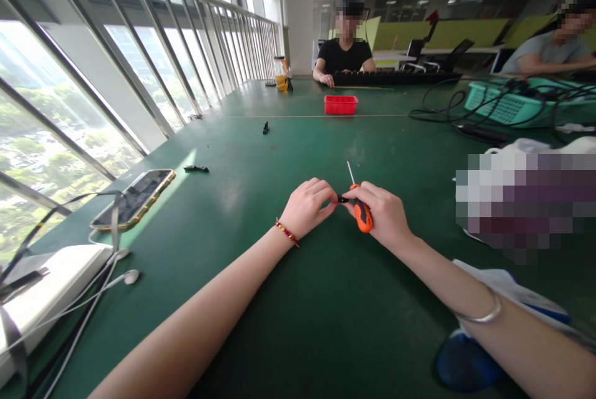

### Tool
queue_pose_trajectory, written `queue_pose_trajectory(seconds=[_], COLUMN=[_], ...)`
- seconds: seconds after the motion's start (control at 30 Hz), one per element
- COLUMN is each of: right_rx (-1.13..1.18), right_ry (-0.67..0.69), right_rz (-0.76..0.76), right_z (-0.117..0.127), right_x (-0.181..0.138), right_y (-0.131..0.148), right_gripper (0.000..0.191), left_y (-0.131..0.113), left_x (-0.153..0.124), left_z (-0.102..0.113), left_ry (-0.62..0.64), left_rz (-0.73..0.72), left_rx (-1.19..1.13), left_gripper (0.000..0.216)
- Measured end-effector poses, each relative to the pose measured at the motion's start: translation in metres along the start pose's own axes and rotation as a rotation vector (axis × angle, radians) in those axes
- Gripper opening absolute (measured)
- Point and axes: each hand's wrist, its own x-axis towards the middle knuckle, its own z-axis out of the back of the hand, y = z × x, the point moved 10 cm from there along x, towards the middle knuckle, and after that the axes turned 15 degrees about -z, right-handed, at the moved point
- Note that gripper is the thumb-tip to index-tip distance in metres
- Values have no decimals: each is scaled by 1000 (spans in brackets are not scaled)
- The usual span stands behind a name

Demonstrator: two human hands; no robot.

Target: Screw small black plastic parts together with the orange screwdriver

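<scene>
Over the green table, my left hand [311, 205] pinches one end of a small black part [342, 199]. The fingertips of my right hand [384, 210] meet its other end. An orange and black screwdriver [362, 216] is held in my right hand too, its thin metal shaft pointing up and away toward the far side. The part is mostly covered by my fingers, so its exact kind cannot be made out. Two more small black pieces lie on the table: one piece [196, 169] to the left, another piece [266, 128] farther back.
A red tray [341, 105] stands ahead, with a person [347, 45] seated beyond it. At left lie a phone [135, 198], white earphones [131, 276] and a white box [60, 287]. A teal basket [500, 104] with black cables is at right, near another person [544, 54].
</scene>
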Motion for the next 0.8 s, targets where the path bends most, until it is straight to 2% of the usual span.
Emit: queue_pose_trajectory(seconds=[0.17,0.27,0.57,0.8], right_rx=[78,161,471,548], right_ry=[36,63,226,333], right_rz=[-57,-99,-196,-243], right_z=[-1,-3,-18,-26], right_x=[2,3,5,6], right_y=[-6,-13,-25,-29], right_gripper=[13,13,9,13], left_y=[6,7,15,16], left_x=[-2,-3,-6,-7], left_z=[5,4,-2,-6], left_ry=[-27,-43,-84,-67], left_rz=[63,59,90,105], left_rx=[17,-51,-264,-325], left_gripper=[13,20,17,16])
